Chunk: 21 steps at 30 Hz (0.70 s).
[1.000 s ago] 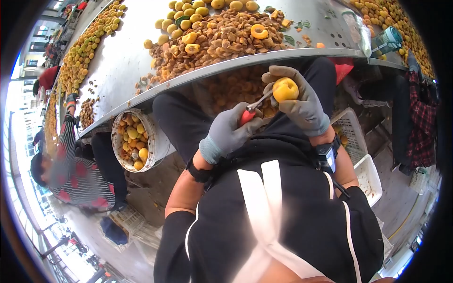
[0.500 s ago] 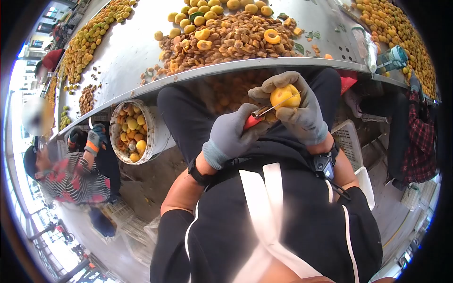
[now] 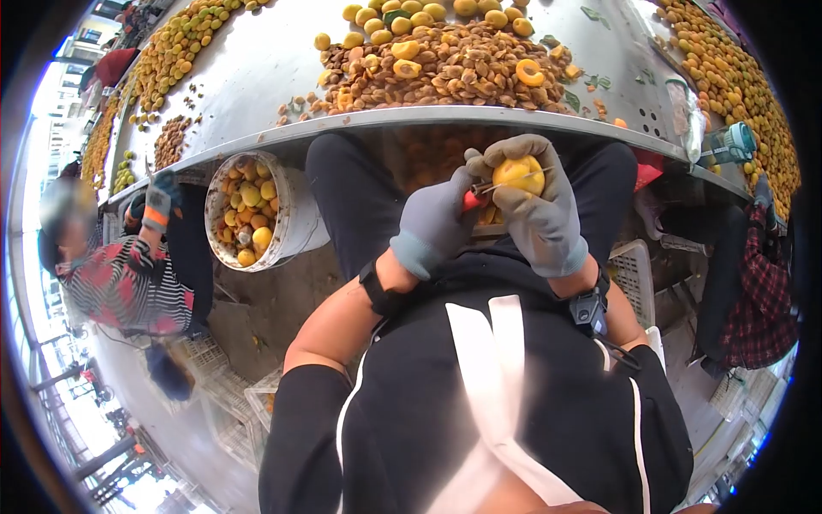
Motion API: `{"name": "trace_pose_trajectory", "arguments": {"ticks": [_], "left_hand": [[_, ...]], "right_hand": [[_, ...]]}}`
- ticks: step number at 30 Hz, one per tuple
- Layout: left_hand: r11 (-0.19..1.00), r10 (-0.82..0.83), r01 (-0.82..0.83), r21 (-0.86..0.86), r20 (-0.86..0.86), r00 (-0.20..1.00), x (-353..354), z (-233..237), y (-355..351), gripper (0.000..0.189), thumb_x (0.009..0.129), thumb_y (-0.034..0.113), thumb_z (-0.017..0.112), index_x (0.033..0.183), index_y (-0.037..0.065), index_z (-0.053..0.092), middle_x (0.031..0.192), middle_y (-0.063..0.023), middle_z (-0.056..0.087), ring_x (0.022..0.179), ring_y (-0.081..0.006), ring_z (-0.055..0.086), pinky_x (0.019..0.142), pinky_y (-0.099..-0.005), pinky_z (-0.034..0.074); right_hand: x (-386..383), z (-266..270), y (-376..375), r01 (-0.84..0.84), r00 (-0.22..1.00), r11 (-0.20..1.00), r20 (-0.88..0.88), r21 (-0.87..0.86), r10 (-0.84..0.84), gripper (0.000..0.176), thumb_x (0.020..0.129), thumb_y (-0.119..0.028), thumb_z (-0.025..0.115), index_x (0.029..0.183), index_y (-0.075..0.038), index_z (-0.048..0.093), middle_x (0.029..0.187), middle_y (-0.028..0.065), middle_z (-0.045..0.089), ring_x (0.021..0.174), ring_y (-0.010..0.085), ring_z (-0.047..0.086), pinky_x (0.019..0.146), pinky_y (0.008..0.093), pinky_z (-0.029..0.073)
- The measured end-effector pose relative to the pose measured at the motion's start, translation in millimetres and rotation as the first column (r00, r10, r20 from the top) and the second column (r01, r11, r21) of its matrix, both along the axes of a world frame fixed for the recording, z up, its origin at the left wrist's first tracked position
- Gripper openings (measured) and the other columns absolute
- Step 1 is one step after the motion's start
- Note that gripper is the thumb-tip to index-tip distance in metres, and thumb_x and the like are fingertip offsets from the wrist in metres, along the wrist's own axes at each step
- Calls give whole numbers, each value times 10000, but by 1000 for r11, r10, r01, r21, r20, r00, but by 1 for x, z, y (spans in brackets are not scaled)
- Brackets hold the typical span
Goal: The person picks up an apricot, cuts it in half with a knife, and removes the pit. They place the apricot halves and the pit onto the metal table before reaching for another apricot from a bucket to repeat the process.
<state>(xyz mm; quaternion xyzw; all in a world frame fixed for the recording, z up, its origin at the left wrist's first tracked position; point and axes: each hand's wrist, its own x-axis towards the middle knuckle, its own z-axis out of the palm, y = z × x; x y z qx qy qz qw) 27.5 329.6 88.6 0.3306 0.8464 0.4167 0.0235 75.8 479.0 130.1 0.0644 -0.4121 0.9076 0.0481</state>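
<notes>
Both my hands wear grey gloves and meet just in front of the table edge, above my lap. My left hand [image 3: 435, 218] is closed round a small red-handled knife [image 3: 471, 200], its thin metal part pointing right at the fruit. A yellow apricot [image 3: 520, 175] rests in the curled fingers of my right hand [image 3: 545, 224], thumb on the near side. A thin bright line crosses the fruit, and the glove hides its far side. Beyond my hands, a heap of brown apricot pits [image 3: 454, 73] lies on the metal table [image 3: 257, 86], with several whole apricots [image 3: 419, 19] behind it.
At my left stands a white bucket [image 3: 295, 210] of apricot pieces. A co-worker in a striped top [image 3: 137, 287] sits further left, another in a plaid sleeve [image 3: 766, 283] at the right. A teal bottle [image 3: 728, 144] and more apricots [image 3: 728, 73] are at the right.
The whole view has shifted slightly, so the table and bucket sit further right. My left hand has moved closer to the apricot, and less of the knife's metal shows. Both grips stay closed.
</notes>
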Motion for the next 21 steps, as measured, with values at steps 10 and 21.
{"name": "trace_pose_trajectory", "arguments": {"ticks": [10, 21], "left_hand": [[981, -32, 49, -189, 94, 995, -4, 15, 8, 333, 836, 194, 654, 1079, 67, 465, 794, -175, 645, 743, -395, 630, 617, -484, 489], [967, -253, 211, 140, 491, 833, -7, 38, 15, 384, 854, 88, 656, 1216, 25, 544, 1037, -147, 674, 973, -251, 652, 865, -345, 497]], "right_hand": [[-19, -20, 21, 3, 984, 999, 180, 34, -9, 330, 893, -120, 646, 1193, -57, 522, 1108, 128, 651, 1164, 263, 582, 941, 358, 506], [-18, 5, 28, -75, 996, 989, 54, 131, 68, 263, 843, -132, 675, 1071, -59, 566, 1000, 100, 662, 1113, 247, 606, 942, 349, 491]]}}
